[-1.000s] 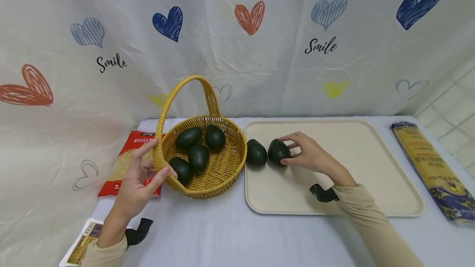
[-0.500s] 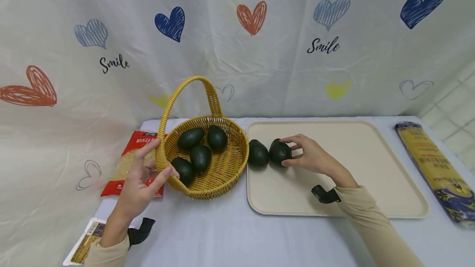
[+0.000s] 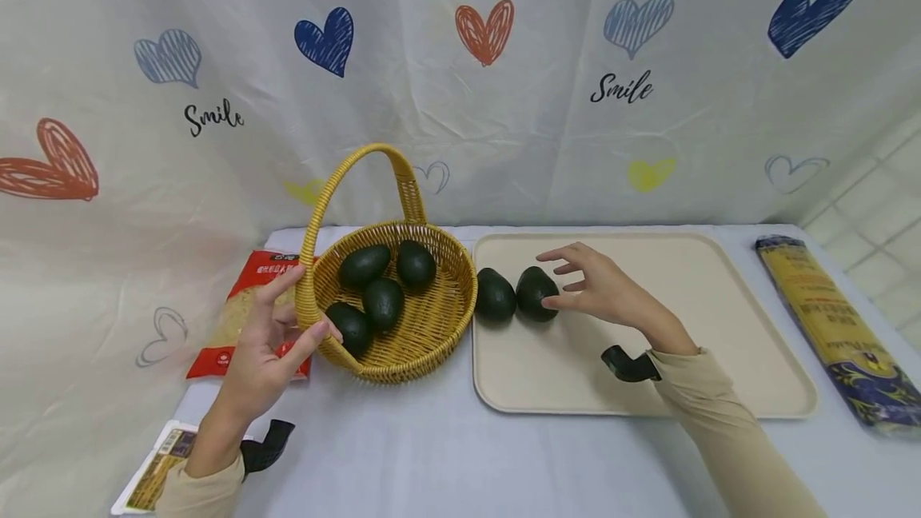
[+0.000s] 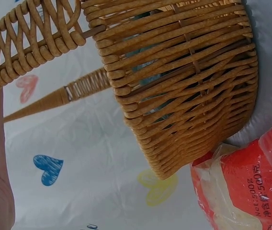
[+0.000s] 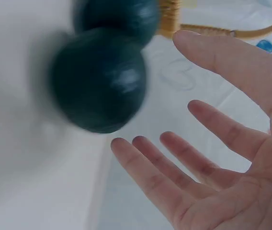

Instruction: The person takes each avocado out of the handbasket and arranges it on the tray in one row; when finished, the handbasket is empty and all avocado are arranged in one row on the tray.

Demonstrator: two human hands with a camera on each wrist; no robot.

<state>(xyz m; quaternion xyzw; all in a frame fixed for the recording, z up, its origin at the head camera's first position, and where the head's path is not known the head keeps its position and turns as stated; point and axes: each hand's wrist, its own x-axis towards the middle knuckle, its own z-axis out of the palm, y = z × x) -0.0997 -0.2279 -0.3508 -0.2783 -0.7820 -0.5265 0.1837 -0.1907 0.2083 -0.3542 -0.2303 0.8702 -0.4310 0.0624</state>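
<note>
From the head view: one round woven yellow wicker basket (image 3: 403, 306) with a tall arched handle, standing on the white-clothed table (image 3: 432, 454), four dark green avocados (image 3: 382, 302) inside it. Just right of the basket, one beige rounded plastic tray (image 3: 691, 374) carrying two more dark green avocados, the left one (image 3: 495, 295) touching or nearly touching the right one (image 3: 536, 292). Six avocados in all. Left hand (image 3: 269, 350) at the near left rim of the basket, thumb and fingers curled around the base of the handle. Right hand (image 3: 600, 290) above the tray, fingers spread and straight, fingertips just beside the right tray avocado, gripping nothing. One red and clear bag of pale grains (image 3: 245, 314) behind the left hand, one flat printed packet (image 3: 154, 474) at the near left table edge, one long yellow and dark blue packet (image 3: 835, 326) far right. From the left wrist view: basket wall (image 4: 184, 81) close up, handle weave at the upper left, red bag (image 4: 243, 187) at the lower right. From the right wrist view: open palm (image 5: 232, 177) with fingers extended, right tray avocado (image 5: 97, 79) blurred just off the fingertips, second one (image 5: 117, 14) behind it.
</note>
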